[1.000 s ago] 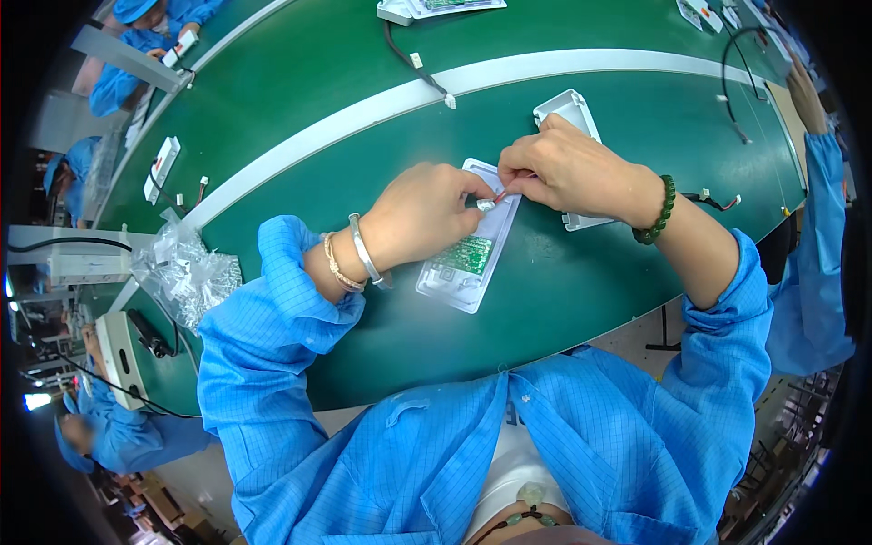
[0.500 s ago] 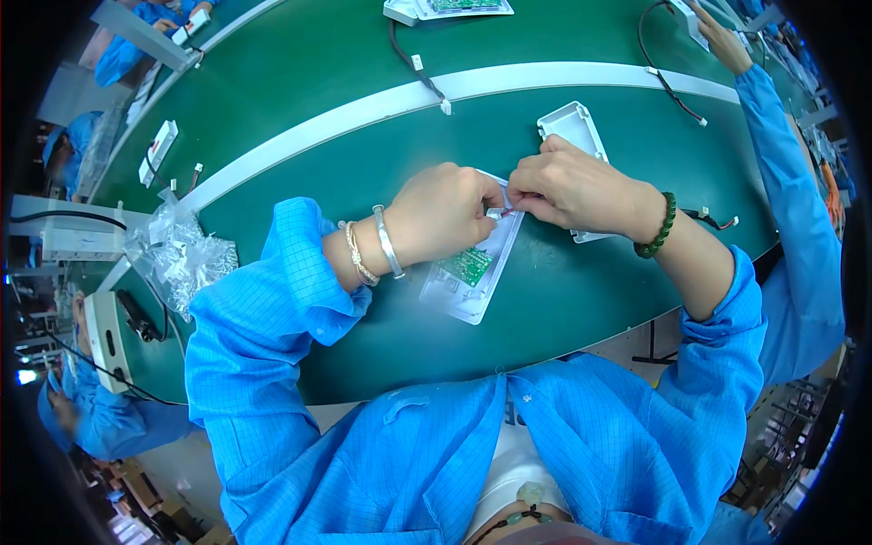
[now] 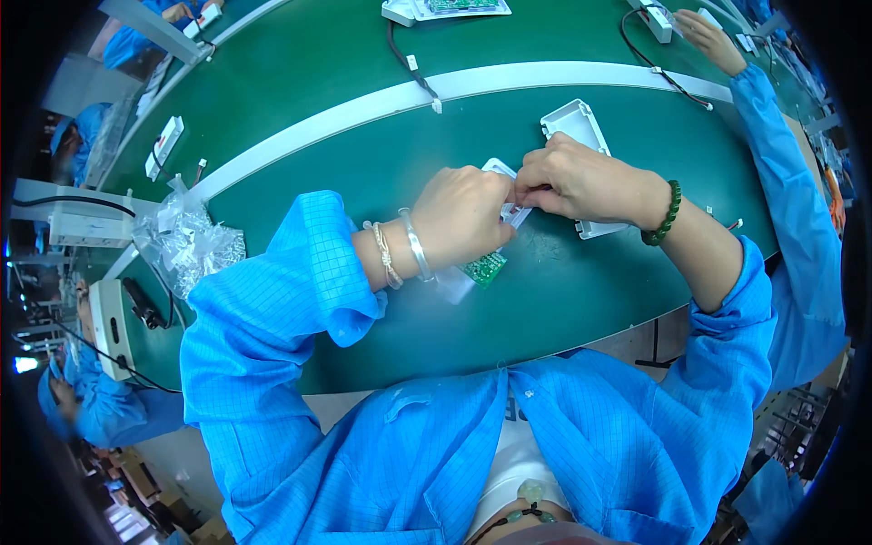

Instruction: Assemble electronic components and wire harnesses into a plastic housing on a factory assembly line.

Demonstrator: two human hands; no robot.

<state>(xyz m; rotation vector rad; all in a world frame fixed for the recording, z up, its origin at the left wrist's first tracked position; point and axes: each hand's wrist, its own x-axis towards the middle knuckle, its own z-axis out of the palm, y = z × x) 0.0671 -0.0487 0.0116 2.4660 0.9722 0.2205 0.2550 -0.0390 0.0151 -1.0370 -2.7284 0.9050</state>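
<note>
My left hand (image 3: 465,216) and my right hand (image 3: 586,184) meet over the middle of the table, fingers closed and thumbs bent inward. What their fingertips pinch is too small and covered to name. Beneath them lies a white plastic housing half (image 3: 454,285), mostly hidden by my left hand. A green circuit board (image 3: 486,269) pokes out below that hand, at the housing's edge. Behind my right hand sits another white housing half (image 3: 578,127), its lower end showing under my wrist.
A clear bag of small parts (image 3: 189,238) rests at the left. Across the white divider strip (image 3: 509,78) lie a black cable (image 3: 406,65) and a white case with a board (image 3: 463,7). At upper right, a co-worker's hand (image 3: 713,38) is near another white case (image 3: 656,23).
Both my hands have shifted slightly right. The circuit board now shows farther right, and less of the housing under my hands is visible. The co-worker's hand has come away from the white case.
</note>
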